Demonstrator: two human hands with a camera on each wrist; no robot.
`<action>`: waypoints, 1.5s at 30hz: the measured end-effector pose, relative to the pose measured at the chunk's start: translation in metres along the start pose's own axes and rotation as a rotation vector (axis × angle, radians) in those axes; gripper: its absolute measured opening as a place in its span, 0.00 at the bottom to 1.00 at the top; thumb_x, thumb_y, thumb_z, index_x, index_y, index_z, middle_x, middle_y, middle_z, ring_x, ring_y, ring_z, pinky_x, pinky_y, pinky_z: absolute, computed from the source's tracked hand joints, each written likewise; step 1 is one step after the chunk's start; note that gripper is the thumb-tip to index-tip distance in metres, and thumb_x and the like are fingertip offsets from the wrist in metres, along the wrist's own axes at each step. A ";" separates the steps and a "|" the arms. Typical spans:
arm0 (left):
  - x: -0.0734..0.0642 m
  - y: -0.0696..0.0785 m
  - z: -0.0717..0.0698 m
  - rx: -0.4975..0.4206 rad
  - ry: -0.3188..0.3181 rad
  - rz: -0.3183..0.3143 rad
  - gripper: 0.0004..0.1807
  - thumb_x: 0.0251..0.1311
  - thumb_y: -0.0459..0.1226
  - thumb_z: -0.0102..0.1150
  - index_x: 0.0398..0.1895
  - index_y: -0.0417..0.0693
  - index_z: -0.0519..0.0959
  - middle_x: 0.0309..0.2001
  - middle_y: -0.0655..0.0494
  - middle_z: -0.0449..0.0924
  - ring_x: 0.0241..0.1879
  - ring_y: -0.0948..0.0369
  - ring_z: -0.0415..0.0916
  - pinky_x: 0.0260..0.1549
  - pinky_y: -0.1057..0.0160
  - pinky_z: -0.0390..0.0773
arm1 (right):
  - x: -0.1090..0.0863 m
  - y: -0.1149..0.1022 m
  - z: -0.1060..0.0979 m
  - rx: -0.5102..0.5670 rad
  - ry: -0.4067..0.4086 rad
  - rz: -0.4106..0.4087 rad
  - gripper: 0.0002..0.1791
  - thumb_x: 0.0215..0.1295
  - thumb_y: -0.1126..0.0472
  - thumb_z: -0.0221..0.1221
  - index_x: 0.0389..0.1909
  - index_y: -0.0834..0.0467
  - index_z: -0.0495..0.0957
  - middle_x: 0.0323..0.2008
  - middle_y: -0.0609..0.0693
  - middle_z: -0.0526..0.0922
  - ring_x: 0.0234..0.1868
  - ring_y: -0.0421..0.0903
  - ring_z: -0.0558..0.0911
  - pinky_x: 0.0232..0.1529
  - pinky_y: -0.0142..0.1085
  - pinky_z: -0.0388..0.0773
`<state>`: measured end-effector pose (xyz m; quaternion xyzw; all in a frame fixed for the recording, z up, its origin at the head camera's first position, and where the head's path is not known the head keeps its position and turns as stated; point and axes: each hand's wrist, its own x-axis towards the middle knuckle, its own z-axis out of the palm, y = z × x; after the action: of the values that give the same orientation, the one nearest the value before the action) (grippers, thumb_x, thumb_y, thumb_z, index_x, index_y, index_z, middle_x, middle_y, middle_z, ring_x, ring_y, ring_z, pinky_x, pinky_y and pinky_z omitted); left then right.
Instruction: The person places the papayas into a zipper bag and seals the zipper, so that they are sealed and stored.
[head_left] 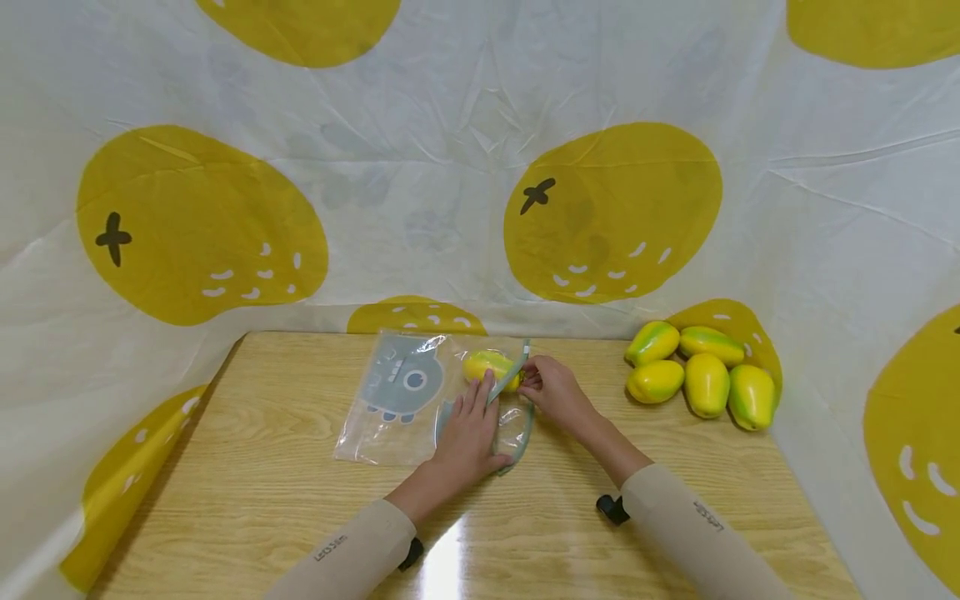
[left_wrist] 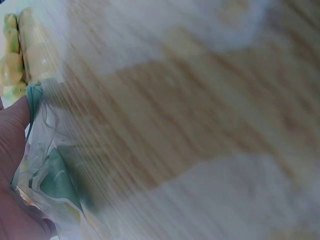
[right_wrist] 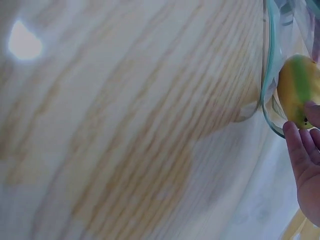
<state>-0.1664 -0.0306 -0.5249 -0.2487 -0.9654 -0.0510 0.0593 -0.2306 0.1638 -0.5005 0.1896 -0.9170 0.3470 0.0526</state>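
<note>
A clear plastic bag with a blue-grey cartoon print and a green-edged mouth lies flat on the table, its mouth facing right. A yellow-green papaya is at the mouth, mostly within the bag. My left hand lies across the mouth, fingers straight and spread, thumb at the lower part of the green edge. With its fingertips and thumb my right hand pinches the right end of the papaya. The green edge crosses over the fruit near that end.
Several more papayas lie grouped at the back right of the wooden table. Behind and along both sides hangs a white cloth printed with big yellow fruit. A dark wrist device sits by the right sleeve.
</note>
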 end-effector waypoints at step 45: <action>0.000 -0.001 -0.001 -0.053 0.008 0.020 0.63 0.39 0.67 0.68 0.72 0.36 0.57 0.77 0.38 0.34 0.76 0.42 0.44 0.69 0.46 0.61 | -0.071 0.096 -0.170 -0.369 -0.144 0.142 0.43 0.51 0.63 0.70 0.67 0.66 0.61 0.66 0.69 0.63 0.65 0.69 0.62 0.62 0.65 0.63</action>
<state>-0.1669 -0.0321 -0.5244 -0.2596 -0.9610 -0.0769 0.0572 -0.2074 0.3635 -0.4475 0.1359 -0.9775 0.1614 -0.0037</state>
